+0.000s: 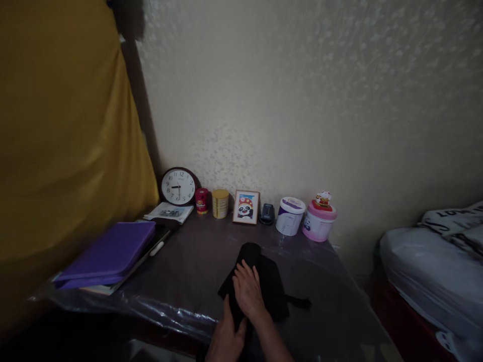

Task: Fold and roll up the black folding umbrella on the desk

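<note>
A black folded cloth item (273,289) lies on the dark table near its front edge, with a thin strap (299,301) sticking out to the right. What kind of item it is, I cannot make out. My right hand (247,291) rests flat on top of it, fingers stretched out and pointing away from me. Lower and to the left, my left hand (227,334) has its near end between thumb and forefinger; the other fingers are partly hidden.
Along the wall stand a clock (178,186), a red can (202,201), a yellow tin (220,203), a framed panda picture (246,207), a small dark device (267,213), a white tub (290,217) and a pink tub (318,222). Purple folders (109,251) lie left on the plastic-covered table (188,256).
</note>
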